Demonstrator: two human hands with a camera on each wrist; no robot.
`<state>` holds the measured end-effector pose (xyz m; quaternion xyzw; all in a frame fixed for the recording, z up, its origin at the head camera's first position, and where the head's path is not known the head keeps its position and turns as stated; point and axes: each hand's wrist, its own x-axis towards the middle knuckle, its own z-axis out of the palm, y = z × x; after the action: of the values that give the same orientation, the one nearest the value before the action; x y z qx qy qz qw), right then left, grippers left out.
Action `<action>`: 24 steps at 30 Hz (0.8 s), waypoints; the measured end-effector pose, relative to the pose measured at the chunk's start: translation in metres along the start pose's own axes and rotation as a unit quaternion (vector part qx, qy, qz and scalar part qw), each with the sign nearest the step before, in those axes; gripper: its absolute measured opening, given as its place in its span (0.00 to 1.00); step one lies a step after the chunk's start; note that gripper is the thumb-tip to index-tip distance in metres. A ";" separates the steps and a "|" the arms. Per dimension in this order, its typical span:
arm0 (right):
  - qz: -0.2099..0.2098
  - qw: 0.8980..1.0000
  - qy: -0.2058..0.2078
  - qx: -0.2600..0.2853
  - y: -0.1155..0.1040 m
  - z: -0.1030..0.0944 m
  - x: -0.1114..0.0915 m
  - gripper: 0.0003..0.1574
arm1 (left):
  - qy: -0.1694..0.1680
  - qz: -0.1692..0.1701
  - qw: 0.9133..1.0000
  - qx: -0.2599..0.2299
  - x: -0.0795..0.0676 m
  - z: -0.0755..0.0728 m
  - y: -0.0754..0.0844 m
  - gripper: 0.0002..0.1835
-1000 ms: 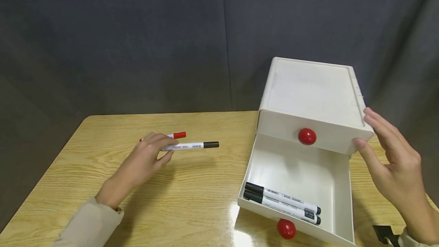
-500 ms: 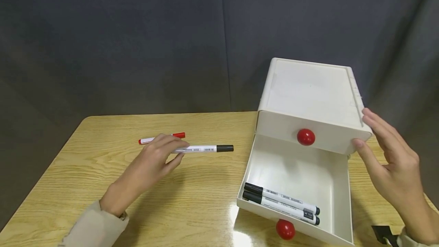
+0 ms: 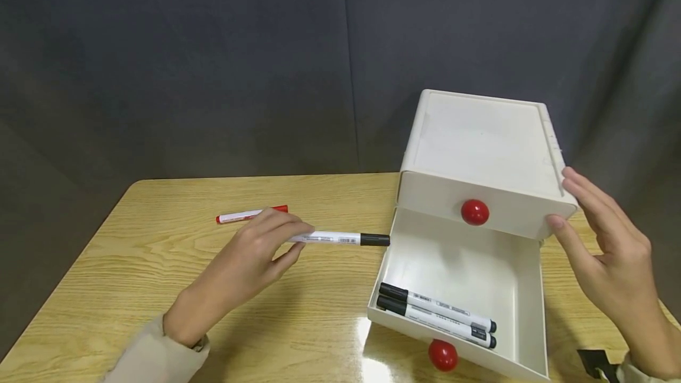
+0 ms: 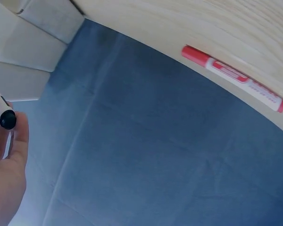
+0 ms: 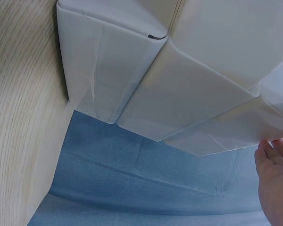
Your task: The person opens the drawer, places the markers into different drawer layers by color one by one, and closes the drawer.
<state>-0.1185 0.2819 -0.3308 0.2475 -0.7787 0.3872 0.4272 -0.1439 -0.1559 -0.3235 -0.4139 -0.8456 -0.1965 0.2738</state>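
My left hand pinches a black-capped whiteboard marker by its rear part, above the table, cap pointing right. The cap's tip overlaps the left wall of the pulled-out lower drawer. In the left wrist view the black end of this marker shows between the fingers. My right hand rests on the right front corner of the white drawer unit, thumb on the front and fingers along the side. Inside the drawer, two black-capped markers lie side by side along the front wall.
A red marker lies on the wooden table, behind my left hand. Red round knobs stick out from the upper drawer and the lower drawer front. A dark curtain hangs behind the table.
My left hand has moved right and slightly nearer with the marker, from beside the red marker to the drawer's left wall. The right hand has stayed on the unit's corner.
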 end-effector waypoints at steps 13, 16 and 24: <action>0.008 1.000 -0.006 -0.011 0.000 -0.001 -0.001 0.34 | 0.001 0.024 1.000 0.001 0.011 0.002 0.014 0.16; 0.006 1.000 -0.001 -0.005 -0.001 0.000 0.000 0.33 | -0.003 0.028 1.000 -0.006 0.015 0.002 0.018 0.16; 0.008 1.000 -0.002 -0.007 -0.001 0.001 0.000 0.33 | -0.012 0.044 0.999 -0.022 0.026 0.007 0.029 0.14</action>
<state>-0.1184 0.2810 -0.3304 0.2389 -0.7839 0.3850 0.4244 -0.1358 -0.1198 -0.3102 -0.4593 -0.8249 -0.1981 0.2632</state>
